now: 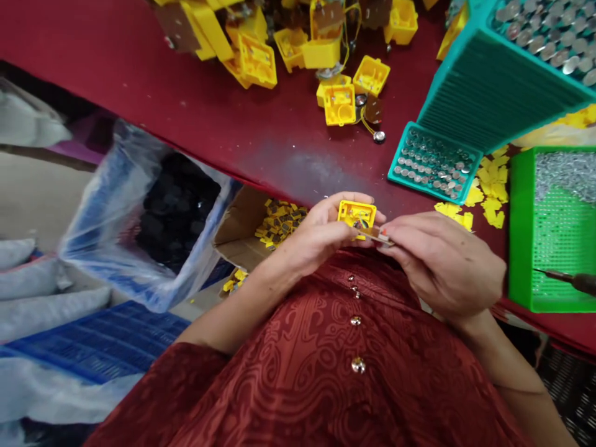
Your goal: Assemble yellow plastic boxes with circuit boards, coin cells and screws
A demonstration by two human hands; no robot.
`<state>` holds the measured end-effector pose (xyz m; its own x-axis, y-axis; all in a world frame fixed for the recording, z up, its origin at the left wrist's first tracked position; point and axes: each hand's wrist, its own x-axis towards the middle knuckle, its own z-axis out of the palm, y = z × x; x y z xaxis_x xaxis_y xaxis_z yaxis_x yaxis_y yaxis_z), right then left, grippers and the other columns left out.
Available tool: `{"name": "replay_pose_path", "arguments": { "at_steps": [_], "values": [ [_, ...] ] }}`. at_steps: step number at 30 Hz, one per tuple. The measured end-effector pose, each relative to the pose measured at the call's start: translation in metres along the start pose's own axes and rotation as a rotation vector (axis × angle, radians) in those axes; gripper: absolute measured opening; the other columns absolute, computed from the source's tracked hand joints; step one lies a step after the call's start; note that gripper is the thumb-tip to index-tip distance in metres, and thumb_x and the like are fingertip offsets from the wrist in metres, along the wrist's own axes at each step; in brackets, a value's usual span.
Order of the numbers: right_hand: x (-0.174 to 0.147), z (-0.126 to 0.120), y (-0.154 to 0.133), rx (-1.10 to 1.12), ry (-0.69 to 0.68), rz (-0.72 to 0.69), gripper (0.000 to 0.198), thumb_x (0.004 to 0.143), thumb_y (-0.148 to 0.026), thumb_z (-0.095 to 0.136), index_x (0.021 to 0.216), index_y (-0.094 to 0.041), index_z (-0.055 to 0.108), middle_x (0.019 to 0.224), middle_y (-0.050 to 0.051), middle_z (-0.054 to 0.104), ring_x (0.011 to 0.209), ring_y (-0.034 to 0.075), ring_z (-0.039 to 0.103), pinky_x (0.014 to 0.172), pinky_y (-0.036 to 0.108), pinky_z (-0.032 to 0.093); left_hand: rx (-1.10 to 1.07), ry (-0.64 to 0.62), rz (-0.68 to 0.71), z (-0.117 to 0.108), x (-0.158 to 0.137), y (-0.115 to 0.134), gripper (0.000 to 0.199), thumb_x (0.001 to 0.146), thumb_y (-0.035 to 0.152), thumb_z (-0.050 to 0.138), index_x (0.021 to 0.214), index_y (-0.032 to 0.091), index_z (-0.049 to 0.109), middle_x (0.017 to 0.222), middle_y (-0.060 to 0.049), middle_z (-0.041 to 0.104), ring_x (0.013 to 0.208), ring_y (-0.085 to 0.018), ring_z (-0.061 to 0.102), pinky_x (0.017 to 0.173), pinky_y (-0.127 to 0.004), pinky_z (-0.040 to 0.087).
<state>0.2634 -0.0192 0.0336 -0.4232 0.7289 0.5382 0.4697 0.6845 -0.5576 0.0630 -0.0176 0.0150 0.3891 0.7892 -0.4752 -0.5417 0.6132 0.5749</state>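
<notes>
Close to my body, my left hand [333, 223] is closed around a small yellow plastic housing [357, 212], its open side facing up. Wires and small parts show inside it. My right hand [442, 261] pinches a small brown circuit board [372, 233] at the housing's near right corner. A white and red bit sits at the board's end by my right fingertips. The left thumb lies against the board's other end. My right fingers partly cover the board, so its far end is hidden.
Several yellow housings [339, 104] with wired parts lie on the red table [209, 124]. At right are a teal tray [435, 162] of round metal parts, stacked teal trays [503, 93], a green basket [521, 230] and a screwdriver [584, 283]. A lined blue crate [139, 211] and a cardboard box [239, 226] stand left.
</notes>
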Motion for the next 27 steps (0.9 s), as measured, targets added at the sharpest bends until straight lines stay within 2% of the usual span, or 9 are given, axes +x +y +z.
{"name": "replay_pose_path", "arguments": {
  "at_steps": [2,5,8,12,15,20,23,27],
  "values": [
    [0.001,-0.001,-0.003,-0.013,-0.081,-0.066,0.011,0.105,-0.018,0.065,0.110,-0.017,0.075,0.107,0.007,0.082,0.097,0.016,0.079,0.088,0.028,0.067,-0.090,-0.042,-0.053,-0.004,-0.003,0.004,0.051,0.063,0.021,0.089,0.110,0.016,0.072,0.097,-0.004,0.084,0.085,-0.017,0.079,0.077,-0.025,0.063],
    [0.007,-0.006,-0.006,-0.009,-0.209,-0.161,0.018,0.101,-0.008,0.067,0.115,-0.016,0.074,0.113,0.007,0.082,0.102,0.016,0.078,0.091,0.027,0.067,-0.139,-0.027,-0.090,-0.004,-0.006,0.010,0.042,0.069,0.026,0.090,0.107,0.015,0.074,0.097,-0.005,0.084,0.084,-0.017,0.079,0.078,-0.026,0.063],
    [0.012,-0.012,-0.011,0.014,-0.216,-0.120,0.019,0.101,-0.006,0.063,0.111,-0.018,0.074,0.107,0.004,0.082,0.099,0.014,0.078,0.091,0.026,0.067,-0.095,0.024,-0.089,0.003,-0.007,0.012,0.030,0.077,0.018,0.084,0.105,0.016,0.073,0.095,-0.003,0.084,0.081,-0.014,0.077,0.074,-0.024,0.061],
    [0.010,-0.016,-0.015,0.032,-0.275,-0.107,0.020,0.103,-0.007,0.060,0.108,-0.021,0.074,0.105,0.001,0.082,0.097,0.012,0.077,0.089,0.025,0.066,-0.052,0.034,-0.089,0.009,-0.007,0.013,0.035,0.073,0.008,0.079,0.106,0.016,0.072,0.098,-0.002,0.083,0.083,-0.015,0.078,0.076,-0.025,0.061],
    [0.009,-0.015,-0.015,0.037,-0.244,-0.071,0.017,0.104,-0.011,0.063,0.111,-0.021,0.074,0.107,0.003,0.082,0.099,0.014,0.077,0.090,0.029,0.066,-0.014,0.057,-0.060,0.011,-0.007,0.012,0.040,0.073,0.004,0.079,0.110,0.016,0.071,0.097,-0.001,0.081,0.082,-0.013,0.077,0.078,-0.024,0.061],
    [0.016,-0.010,-0.013,-0.030,-0.110,0.052,0.011,0.101,-0.013,0.067,0.099,-0.021,0.073,0.094,0.001,0.080,0.086,0.014,0.077,0.083,0.029,0.064,0.056,0.042,-0.006,0.013,-0.005,0.009,0.041,0.074,0.007,0.084,0.111,0.017,0.069,0.097,0.000,0.080,0.083,-0.012,0.075,0.077,-0.022,0.059],
    [0.020,-0.008,-0.010,-0.031,-0.098,0.102,0.012,0.100,-0.012,0.068,0.096,-0.022,0.071,0.090,0.000,0.079,0.083,0.014,0.076,0.077,0.027,0.062,0.075,0.035,-0.004,0.011,-0.004,0.006,0.042,0.076,0.011,0.084,0.114,0.019,0.069,0.099,0.001,0.078,0.083,-0.012,0.073,0.077,-0.023,0.059],
    [0.022,-0.007,-0.007,-0.064,-0.151,0.176,0.009,0.100,-0.013,0.068,0.096,-0.021,0.071,0.089,0.001,0.078,0.081,0.015,0.075,0.076,0.028,0.060,0.051,0.016,-0.005,0.008,-0.006,0.004,0.042,0.072,0.011,0.077,0.113,0.019,0.071,0.100,0.001,0.077,0.089,-0.014,0.072,0.082,-0.025,0.060]
  ]
}}
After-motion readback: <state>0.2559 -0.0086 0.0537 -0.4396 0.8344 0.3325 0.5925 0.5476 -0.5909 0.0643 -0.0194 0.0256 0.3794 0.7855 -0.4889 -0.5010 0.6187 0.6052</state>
